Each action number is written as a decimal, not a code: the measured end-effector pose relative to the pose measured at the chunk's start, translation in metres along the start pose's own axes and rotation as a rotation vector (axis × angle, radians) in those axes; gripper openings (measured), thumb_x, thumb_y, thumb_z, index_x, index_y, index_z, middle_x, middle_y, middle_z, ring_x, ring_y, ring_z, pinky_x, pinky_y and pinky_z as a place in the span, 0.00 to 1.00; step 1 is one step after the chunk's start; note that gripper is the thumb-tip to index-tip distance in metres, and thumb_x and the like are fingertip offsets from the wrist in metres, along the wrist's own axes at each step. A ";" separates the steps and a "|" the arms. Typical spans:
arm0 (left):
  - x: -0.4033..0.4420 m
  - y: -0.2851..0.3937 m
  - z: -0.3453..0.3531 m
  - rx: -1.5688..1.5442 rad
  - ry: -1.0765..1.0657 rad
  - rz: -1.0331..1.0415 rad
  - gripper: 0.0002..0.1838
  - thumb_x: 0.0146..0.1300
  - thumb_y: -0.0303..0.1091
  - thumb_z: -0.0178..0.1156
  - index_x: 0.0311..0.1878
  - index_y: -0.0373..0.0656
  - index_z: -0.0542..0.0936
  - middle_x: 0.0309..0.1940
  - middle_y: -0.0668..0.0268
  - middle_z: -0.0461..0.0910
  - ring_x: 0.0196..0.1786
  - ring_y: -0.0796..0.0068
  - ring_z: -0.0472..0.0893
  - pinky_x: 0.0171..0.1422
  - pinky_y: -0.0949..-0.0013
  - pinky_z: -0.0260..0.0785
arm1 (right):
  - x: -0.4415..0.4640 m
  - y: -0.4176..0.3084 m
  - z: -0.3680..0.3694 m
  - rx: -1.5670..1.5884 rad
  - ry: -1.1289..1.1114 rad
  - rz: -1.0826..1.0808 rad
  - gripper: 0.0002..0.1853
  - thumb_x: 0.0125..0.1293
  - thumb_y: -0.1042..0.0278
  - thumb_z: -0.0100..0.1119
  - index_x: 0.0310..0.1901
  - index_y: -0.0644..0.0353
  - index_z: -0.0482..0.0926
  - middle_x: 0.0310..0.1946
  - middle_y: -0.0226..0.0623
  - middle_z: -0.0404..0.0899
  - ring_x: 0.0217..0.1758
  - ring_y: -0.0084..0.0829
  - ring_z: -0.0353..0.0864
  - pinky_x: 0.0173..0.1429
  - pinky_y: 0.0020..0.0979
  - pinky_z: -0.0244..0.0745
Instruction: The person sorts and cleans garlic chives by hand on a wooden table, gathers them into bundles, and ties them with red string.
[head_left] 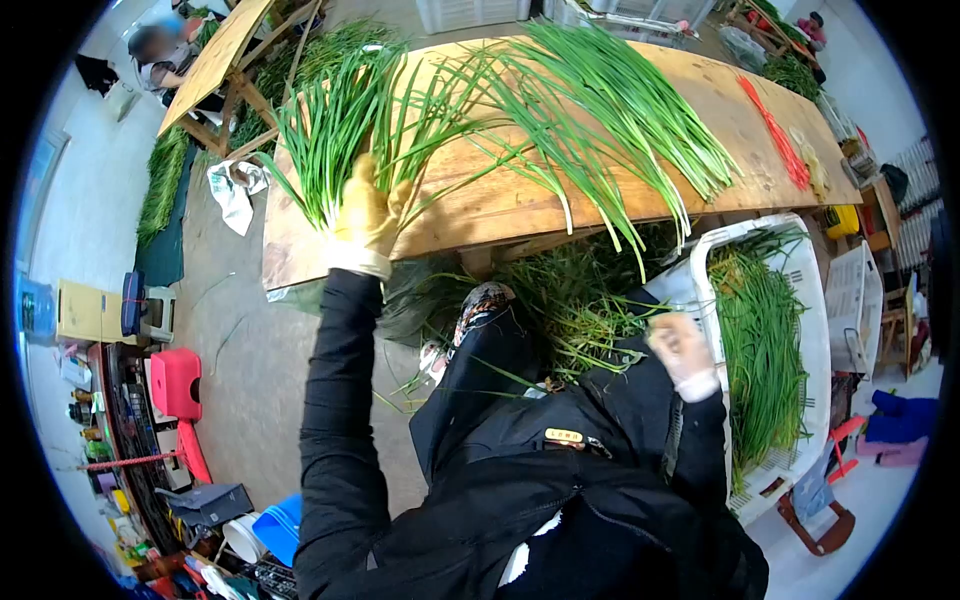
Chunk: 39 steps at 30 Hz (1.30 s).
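Black jacket [430,530] nearest, your left hand [366,215], its closure unclear like your right hand's [682,350], touches likely light, bruisable garlic chives [335,125], best held by adjacent stems [319,208].

A single view looks from the wearer's head, forward and steeply down, close above the black jacket [450,535] at the bottom edge, with the worktop [480,215] spanning the upper part. Its very wide field curves the room's outline, leaving black corners.
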<state>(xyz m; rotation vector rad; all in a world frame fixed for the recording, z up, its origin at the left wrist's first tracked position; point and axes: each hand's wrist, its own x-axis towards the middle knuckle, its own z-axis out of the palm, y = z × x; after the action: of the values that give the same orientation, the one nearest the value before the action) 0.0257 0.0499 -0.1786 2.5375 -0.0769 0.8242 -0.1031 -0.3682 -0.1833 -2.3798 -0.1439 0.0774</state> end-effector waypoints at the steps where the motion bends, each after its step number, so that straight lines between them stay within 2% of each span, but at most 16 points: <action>1: 0.004 0.005 -0.016 0.213 -0.163 -0.138 0.38 0.49 0.42 0.65 0.59 0.38 0.58 0.39 0.54 0.70 0.32 0.65 0.71 0.36 0.68 0.67 | 0.006 -0.004 0.001 -0.166 -0.147 -0.018 0.11 0.55 0.66 0.57 0.40 0.59 0.74 0.37 0.35 0.72 0.36 0.27 0.76 0.38 0.27 0.73; 3: 0.000 0.001 -0.008 0.377 -0.283 -0.182 0.60 0.37 0.57 0.67 0.65 0.33 0.43 0.45 0.46 0.66 0.40 0.54 0.74 0.43 0.63 0.68 | 0.030 -0.029 0.013 -0.070 -0.048 -0.157 0.11 0.57 0.63 0.56 0.39 0.59 0.74 0.33 0.36 0.73 0.33 0.32 0.76 0.38 0.27 0.71; 6: -0.002 -0.005 0.009 0.511 -0.439 -0.237 0.58 0.40 0.57 0.65 0.65 0.34 0.43 0.43 0.50 0.68 0.39 0.58 0.74 0.42 0.63 0.68 | 0.081 -0.066 0.036 -0.139 0.218 -0.389 0.11 0.59 0.58 0.53 0.33 0.58 0.74 0.29 0.37 0.73 0.30 0.34 0.75 0.33 0.30 0.71; 10: 0.004 -0.006 0.023 0.389 -0.417 -0.359 0.43 0.50 0.38 0.58 0.65 0.36 0.46 0.44 0.48 0.69 0.38 0.55 0.76 0.41 0.64 0.70 | 0.153 -0.079 0.079 -0.589 0.193 -0.185 0.22 0.55 0.44 0.52 0.34 0.57 0.71 0.29 0.38 0.73 0.31 0.36 0.77 0.33 0.36 0.72; 13: 0.015 -0.014 0.030 0.265 -0.412 -0.412 0.39 0.50 0.33 0.56 0.64 0.36 0.49 0.41 0.47 0.72 0.39 0.54 0.76 0.42 0.67 0.70 | 0.192 -0.070 0.079 -0.452 -0.011 0.020 0.16 0.57 0.53 0.52 0.38 0.58 0.71 0.29 0.41 0.76 0.34 0.37 0.78 0.33 0.39 0.73; 17: 0.025 -0.013 0.016 -1.111 -0.391 -0.744 0.22 0.54 0.25 0.53 0.54 0.42 0.65 0.32 0.64 0.75 0.34 0.74 0.75 0.43 0.69 0.69 | 0.219 -0.021 0.036 -0.628 0.106 0.235 0.09 0.60 0.64 0.50 0.30 0.62 0.72 0.25 0.37 0.74 0.25 0.31 0.76 0.27 0.33 0.72; 21: 0.026 0.041 -0.002 -1.507 -0.078 -0.773 0.15 0.58 0.25 0.51 0.50 0.41 0.66 0.34 0.63 0.75 0.34 0.76 0.76 0.39 0.72 0.72 | 0.213 -0.012 -0.021 1.249 -0.244 0.192 0.13 0.65 0.62 0.44 0.26 0.61 0.70 0.11 0.23 0.62 0.10 0.13 0.57 0.12 0.14 0.50; 24: 0.018 0.015 0.034 -1.320 -0.066 -0.780 0.16 0.58 0.22 0.49 0.51 0.40 0.64 0.32 0.63 0.75 0.29 0.76 0.76 0.26 0.80 0.70 | 0.178 -0.048 -0.022 1.371 -0.181 0.217 0.08 0.63 0.69 0.47 0.30 0.63 0.73 0.18 0.26 0.71 0.10 0.15 0.63 0.13 0.15 0.56; 25: 0.017 0.010 0.041 -1.215 -0.077 -0.818 0.17 0.57 0.20 0.49 0.51 0.41 0.63 0.30 0.64 0.74 0.27 0.77 0.76 0.25 0.80 0.69 | 0.185 -0.034 -0.006 1.419 -0.540 0.023 0.08 0.62 0.68 0.49 0.33 0.65 0.73 0.23 0.29 0.74 0.13 0.17 0.68 0.18 0.15 0.62; 26: 0.015 0.015 0.043 -1.049 -0.063 -0.739 0.20 0.55 0.18 0.51 0.51 0.39 0.62 0.26 0.66 0.73 0.23 0.80 0.74 0.22 0.81 0.66 | 0.182 -0.018 0.018 1.331 -0.465 -0.046 0.10 0.62 0.66 0.50 0.34 0.66 0.73 0.23 0.30 0.74 0.15 0.18 0.69 0.20 0.16 0.64; 29: -0.004 -0.023 0.079 -0.384 -0.084 -0.478 0.40 0.48 0.21 0.59 0.63 0.36 0.49 0.55 0.51 0.64 0.54 0.65 0.68 0.57 0.69 0.63 | 0.157 -0.010 0.051 1.106 -0.242 0.039 0.09 0.64 0.66 0.47 0.35 0.63 0.73 0.20 0.30 0.75 0.19 0.20 0.73 0.24 0.18 0.66; 30: 0.004 0.029 0.043 -0.057 -0.143 -0.505 0.45 0.47 0.24 0.61 0.65 0.35 0.44 0.64 0.50 0.48 0.67 0.63 0.51 0.68 0.69 0.47 | 0.146 -0.025 0.043 1.063 -0.331 -0.035 0.09 0.63 0.65 0.49 0.35 0.62 0.73 0.20 0.31 0.76 0.20 0.19 0.74 0.23 0.17 0.65; 33: -0.007 0.055 0.034 0.121 0.282 0.016 0.41 0.50 0.29 0.61 0.64 0.38 0.49 0.61 0.49 0.57 0.64 0.59 0.57 0.65 0.65 0.52 | 0.119 -0.047 0.046 0.930 -0.230 -0.001 0.08 0.62 0.65 0.51 0.34 0.62 0.72 0.20 0.31 0.76 0.19 0.17 0.72 0.22 0.15 0.63; 35: -0.021 0.080 0.041 -0.357 0.115 0.145 0.35 0.52 0.29 0.61 0.62 0.38 0.55 0.51 0.50 0.69 0.54 0.62 0.69 0.58 0.66 0.61 | 0.105 -0.055 0.051 0.943 -0.242 -0.025 0.08 0.64 0.67 0.48 0.33 0.62 0.71 0.19 0.30 0.74 0.19 0.17 0.72 0.23 0.16 0.63; 37: -0.028 0.125 0.043 -1.394 -0.448 -0.453 0.28 0.52 0.27 0.61 0.57 0.35 0.63 0.38 0.57 0.77 0.39 0.71 0.76 0.46 0.73 0.67 | 0.093 -0.063 0.058 0.952 -0.275 -0.056 0.06 0.64 0.68 0.48 0.33 0.62 0.71 0.19 0.29 0.73 0.20 0.18 0.71 0.24 0.17 0.64; 39: -0.029 0.140 0.056 -1.521 -0.671 -0.492 0.21 0.51 0.26 0.62 0.49 0.34 0.71 0.31 0.63 0.78 0.30 0.81 0.75 0.37 0.79 0.67 | 0.083 -0.068 0.066 1.022 -0.340 -0.037 0.05 0.62 0.70 0.51 0.33 0.62 0.71 0.19 0.28 0.73 0.20 0.17 0.70 0.25 0.18 0.65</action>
<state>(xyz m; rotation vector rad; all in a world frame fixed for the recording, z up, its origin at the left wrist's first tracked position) 0.0052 -0.1020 -0.1772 1.1390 -0.1865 -0.3136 -0.0328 -0.2640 -0.1860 -1.3294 -0.2388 0.4282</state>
